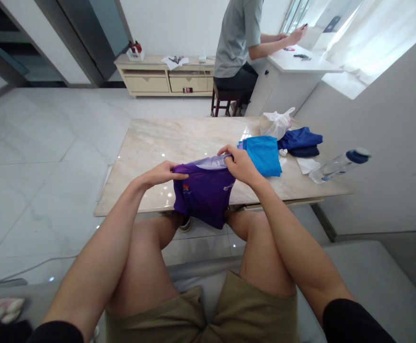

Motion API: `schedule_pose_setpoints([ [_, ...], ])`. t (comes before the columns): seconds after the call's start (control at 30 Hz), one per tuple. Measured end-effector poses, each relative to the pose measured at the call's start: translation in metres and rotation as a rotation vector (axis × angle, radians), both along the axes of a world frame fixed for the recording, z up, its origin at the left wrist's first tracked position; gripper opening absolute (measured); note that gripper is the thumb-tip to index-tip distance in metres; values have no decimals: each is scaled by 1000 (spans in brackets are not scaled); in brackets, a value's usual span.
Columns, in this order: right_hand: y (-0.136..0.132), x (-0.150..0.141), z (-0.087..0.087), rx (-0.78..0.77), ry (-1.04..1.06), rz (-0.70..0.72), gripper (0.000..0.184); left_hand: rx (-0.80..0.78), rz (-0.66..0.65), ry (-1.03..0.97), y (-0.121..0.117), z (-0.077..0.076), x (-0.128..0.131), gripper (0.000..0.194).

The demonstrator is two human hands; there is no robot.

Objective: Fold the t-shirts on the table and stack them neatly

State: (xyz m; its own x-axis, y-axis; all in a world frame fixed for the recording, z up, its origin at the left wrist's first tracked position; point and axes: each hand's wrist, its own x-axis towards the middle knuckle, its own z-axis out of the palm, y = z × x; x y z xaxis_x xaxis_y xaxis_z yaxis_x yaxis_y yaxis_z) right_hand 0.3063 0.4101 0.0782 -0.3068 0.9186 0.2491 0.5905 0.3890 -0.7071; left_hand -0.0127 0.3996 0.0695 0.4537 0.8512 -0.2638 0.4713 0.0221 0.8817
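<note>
A purple shirt (205, 193) hangs over the near edge of the marble table (158, 143), folded in part, with its lighter inside showing along the top. My left hand (161, 172) pinches its upper left corner. My right hand (239, 164) grips its upper right corner. Both hands are closed on the cloth, holding it stretched between them above my knees.
A folded light blue garment (265, 153), a dark blue one (301, 141), a white plastic bag (275, 123), tissues (308, 165) and a lying water bottle (340, 165) are on the table's right part. Beyond, a person (238, 43) sits on a stool at a white desk (297, 62). A low cabinet (165, 76) stands by the far wall.
</note>
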Motion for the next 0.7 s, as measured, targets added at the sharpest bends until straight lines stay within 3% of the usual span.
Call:
schedule_pose_setpoints([
  [0.1, -1, 7, -3, -24, -165, -37, 43, 88, 112, -128, -15, 11, -10, 62],
  [0.2, -7, 9, 0, -83, -219, 98, 39, 164, 220, -96, -31, 14, -11, 62],
  [0.27, -12, 10, 10, -100, -295, 214, 41, 250, 272, -14, -40, 21, -14, 57],
  [0.33, -15, 15, 26, -43, -374, 264, 31, 347, 310, 51, -49, 38, -21, 54],
  [0.43, -16, 26, 57, 188, -335, 171, 22, 478, 352, 110, -62, 77, -36, 52],
  [0.53, -16, 36, 80, 360, -194, 24, 22, 451, 255, 281, -73, 105, -50, 46],
  [0.6, -16, 40, 84, 381, -167, -15, 20, 361, 198, 476, -78, 109, -58, 32],
  [0.7, -18, 48, 84, 355, -197, 12, 12, 311, 252, 675, -86, 108, -70, 23],
])
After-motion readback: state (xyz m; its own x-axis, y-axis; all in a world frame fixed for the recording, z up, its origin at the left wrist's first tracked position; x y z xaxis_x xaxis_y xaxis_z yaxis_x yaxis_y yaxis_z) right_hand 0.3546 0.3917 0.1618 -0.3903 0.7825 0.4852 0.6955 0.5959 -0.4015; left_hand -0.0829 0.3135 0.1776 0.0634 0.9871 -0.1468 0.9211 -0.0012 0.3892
